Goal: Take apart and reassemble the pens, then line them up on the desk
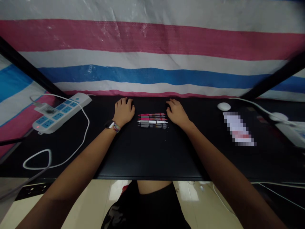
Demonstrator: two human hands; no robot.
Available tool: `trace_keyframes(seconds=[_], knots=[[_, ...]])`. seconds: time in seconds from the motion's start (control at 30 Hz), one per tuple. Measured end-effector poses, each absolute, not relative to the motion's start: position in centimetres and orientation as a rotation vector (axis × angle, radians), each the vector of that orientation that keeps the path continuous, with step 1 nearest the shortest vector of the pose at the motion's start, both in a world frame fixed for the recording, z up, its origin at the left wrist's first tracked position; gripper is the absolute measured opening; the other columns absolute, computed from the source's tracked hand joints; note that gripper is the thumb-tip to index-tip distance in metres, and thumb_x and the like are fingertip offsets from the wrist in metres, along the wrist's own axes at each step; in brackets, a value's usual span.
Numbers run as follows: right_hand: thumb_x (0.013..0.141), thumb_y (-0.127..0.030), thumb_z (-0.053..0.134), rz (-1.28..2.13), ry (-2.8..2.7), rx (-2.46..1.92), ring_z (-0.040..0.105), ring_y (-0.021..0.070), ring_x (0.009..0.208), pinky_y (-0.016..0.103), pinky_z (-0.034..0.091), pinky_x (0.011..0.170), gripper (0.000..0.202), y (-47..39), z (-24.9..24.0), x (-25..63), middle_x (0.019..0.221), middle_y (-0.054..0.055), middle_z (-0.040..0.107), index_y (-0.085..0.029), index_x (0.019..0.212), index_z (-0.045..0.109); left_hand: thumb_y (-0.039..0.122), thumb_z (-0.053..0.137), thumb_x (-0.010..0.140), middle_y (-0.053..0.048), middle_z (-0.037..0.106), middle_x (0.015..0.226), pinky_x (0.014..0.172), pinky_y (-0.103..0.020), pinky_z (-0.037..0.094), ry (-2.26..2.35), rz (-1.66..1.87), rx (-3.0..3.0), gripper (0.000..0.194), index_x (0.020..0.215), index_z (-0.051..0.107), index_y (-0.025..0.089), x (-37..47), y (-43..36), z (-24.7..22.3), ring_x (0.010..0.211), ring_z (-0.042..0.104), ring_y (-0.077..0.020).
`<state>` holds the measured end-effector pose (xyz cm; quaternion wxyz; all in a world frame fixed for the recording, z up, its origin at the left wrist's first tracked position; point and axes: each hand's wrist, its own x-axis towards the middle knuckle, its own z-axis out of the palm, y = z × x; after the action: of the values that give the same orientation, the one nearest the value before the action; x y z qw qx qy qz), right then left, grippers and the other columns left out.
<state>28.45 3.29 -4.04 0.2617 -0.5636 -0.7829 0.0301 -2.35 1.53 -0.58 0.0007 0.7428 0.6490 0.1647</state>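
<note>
Several pens (pixel 152 121) lie side by side across the middle of the black table, red ones at the back, a white and grey one and a dark clear one nearer the front. My left hand (pixel 124 112) rests palm down on the table to the left of them, fingers apart, holding nothing. On the other side, my right hand (pixel 176 112) lies flat close to the pens' right ends, its fingers spread and nothing in it. Neither hand appears to touch the pens. A watch (pixel 110 124) and a woven band are on my left wrist.
A white power strip (pixel 53 122) with blue sockets and a looping white cable (pixel 88 122) is at the left. At the right are a white mouse (pixel 224 106), a blurred-out paper (pixel 239 128) and another cable. Striped sheeting (pixel 152 74) hangs behind the black table (pixel 152 159).
</note>
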Motion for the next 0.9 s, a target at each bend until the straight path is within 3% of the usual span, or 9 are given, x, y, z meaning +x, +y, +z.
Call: trace_keyframes(seconds=[0.4,0.7,0.9], knots=[[0.101,-0.015,0.051,0.135,-2.08,-1.522,0.054,0.0419,0.154,0.062,0.042,0.131,0.049,3.2,-3.9,28.3,0.158,0.025,0.063,-0.007,0.144,0.072,0.036,0.048,0.103,-0.028,0.056,0.16,0.125,-0.068,0.035,1.971,0.648,2.307,0.053,0.147,0.065,0.013,-2.7,2.0,-1.3,0.149,0.048,-0.0515],[0.1,-0.017,0.05,0.1,-2.093,-1.503,0.055,0.0433,0.152,0.065,0.044,0.129,0.049,3.3,-4.2,28.5,0.157,0.026,0.064,-0.007,0.143,0.072,0.036,0.05,0.102,-0.023,0.061,0.156,0.122,-0.069,0.037,1.956,0.735,2.33,0.048,0.144,0.067,0.019,-2.9,2.3,-1.9,0.146,0.051,-0.0491],[0.1,-0.018,0.05,0.103,-2.086,-1.506,0.055,0.0425,0.152,0.065,0.044,0.129,0.05,3.4,-4.3,28.5,0.157,0.024,0.064,-0.009,0.143,0.072,0.037,0.046,0.104,-0.027,0.055,0.16,0.125,-0.067,0.036,1.991,0.617,2.332,0.054,0.148,0.065,0.013,-2.7,2.0,-1.3,0.149,0.049,-0.0501]])
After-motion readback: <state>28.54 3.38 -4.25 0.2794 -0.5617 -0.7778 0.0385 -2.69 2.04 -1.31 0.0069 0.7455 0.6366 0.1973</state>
